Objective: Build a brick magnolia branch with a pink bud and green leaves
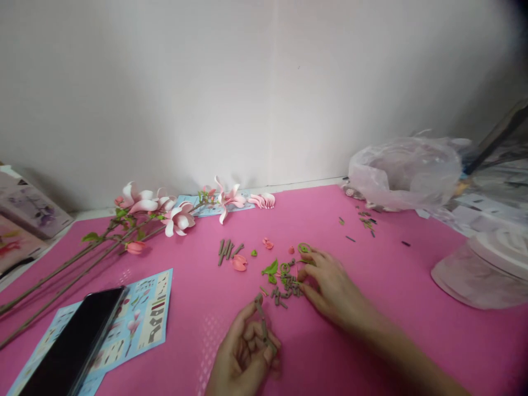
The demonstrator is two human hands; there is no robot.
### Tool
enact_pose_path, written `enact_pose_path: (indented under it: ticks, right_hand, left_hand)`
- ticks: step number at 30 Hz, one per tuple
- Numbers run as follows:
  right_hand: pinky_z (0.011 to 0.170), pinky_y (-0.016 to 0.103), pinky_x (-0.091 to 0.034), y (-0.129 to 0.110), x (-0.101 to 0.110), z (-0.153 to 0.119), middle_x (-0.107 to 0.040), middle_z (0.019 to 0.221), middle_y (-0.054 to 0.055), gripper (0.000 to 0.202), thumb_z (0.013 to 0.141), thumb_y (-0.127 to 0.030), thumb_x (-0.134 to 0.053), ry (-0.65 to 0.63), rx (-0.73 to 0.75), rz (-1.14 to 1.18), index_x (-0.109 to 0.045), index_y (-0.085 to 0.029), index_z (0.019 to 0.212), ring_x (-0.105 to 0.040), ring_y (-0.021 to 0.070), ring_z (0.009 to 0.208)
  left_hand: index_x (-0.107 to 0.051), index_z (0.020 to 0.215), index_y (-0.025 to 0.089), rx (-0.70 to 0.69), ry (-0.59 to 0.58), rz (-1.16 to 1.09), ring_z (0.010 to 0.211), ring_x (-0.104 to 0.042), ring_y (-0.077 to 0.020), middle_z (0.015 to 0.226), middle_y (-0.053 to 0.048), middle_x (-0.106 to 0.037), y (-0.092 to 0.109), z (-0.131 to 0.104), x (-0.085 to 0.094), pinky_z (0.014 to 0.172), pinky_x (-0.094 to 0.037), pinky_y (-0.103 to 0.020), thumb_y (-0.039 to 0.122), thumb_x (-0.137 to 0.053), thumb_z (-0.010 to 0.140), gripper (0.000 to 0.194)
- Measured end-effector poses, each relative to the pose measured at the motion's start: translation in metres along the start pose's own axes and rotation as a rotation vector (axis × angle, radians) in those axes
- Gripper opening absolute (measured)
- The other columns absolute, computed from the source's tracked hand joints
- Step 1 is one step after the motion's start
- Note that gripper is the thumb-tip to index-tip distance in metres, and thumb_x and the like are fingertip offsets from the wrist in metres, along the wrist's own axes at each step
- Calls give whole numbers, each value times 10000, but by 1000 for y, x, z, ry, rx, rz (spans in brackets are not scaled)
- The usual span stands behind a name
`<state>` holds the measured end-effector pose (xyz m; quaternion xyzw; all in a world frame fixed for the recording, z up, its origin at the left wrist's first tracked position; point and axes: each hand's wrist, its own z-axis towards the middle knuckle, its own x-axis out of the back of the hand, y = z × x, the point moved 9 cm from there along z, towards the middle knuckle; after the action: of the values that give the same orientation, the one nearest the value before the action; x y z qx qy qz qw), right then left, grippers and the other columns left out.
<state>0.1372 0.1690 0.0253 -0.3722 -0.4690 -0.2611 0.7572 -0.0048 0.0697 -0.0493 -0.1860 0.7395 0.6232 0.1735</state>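
Near the bottom centre my left hand (249,349) is closed on a jointed brown stem piece (264,325), which points up and away. My right hand (328,283) reaches in from the right, fingers bent over the right side of a pile of small brown parts (289,289). Its fingertips touch or hover by green and brown pieces; whether they pinch one cannot be made out. A green ring (304,248) lies just beyond the fingers. Green leaves (270,269) sit left of the pile, with a pink bud piece (239,263) and several brown sticks (226,251) farther left.
Assembled pink flowers (180,219) on long stems lie at the left. A black phone (74,344) rests on a light-blue instruction sheet (159,308). Small loose parts (366,223), a clear plastic bag (404,170) and a whitish tub (482,269) are at the right.
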Motion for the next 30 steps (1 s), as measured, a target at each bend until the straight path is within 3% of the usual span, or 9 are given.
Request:
enact_pose_path:
  ticks: [7, 13, 21, 30]
  right_hand:
    - [867, 416, -411, 0, -6, 2, -599, 950, 87, 118, 814, -125, -536, 33, -29, -2, -608, -183, 740, -504, 257, 1021]
    - [876, 423, -409, 7, 10, 1, -604, 1050, 105, 161, 781, -87, -510, 90, -36, -16, -632, -189, 759, -498, 264, 1049]
    - [888, 417, -399, 0, 6, -1, -620, 994, 78, 128, 728, -111, -571, -42, 24, -1, -629, -209, 668, -483, 278, 1122]
    - [926, 453, -381, -4, 0, 1, -619, 1069, 82, 137, 761, -138, -581, -57, 31, -21, -653, -204, 666, -459, 292, 1178]
  left_hand:
    - [-458, 1261, 225, 1, 21, -21, 644, -553, -138, 742, -6, -571, -2, -1, 1, 575, -445, -268, 324, -742, 709, 628]
    - [-476, 1234, 244, -13, 22, -11, 642, -548, -134, 739, 0, -577, 0, -1, 0, 564, -437, -259, 313, -734, 715, 584]
    - [-469, 1236, 217, 8, 22, 7, 639, -562, -134, 739, -10, -603, 4, -3, -1, 555, -434, -258, 304, -708, 739, 558]
    - [-445, 1240, 219, -6, -5, 15, 609, -548, -117, 714, 13, -573, 6, -2, -6, 554, -421, -247, 293, -690, 755, 549]
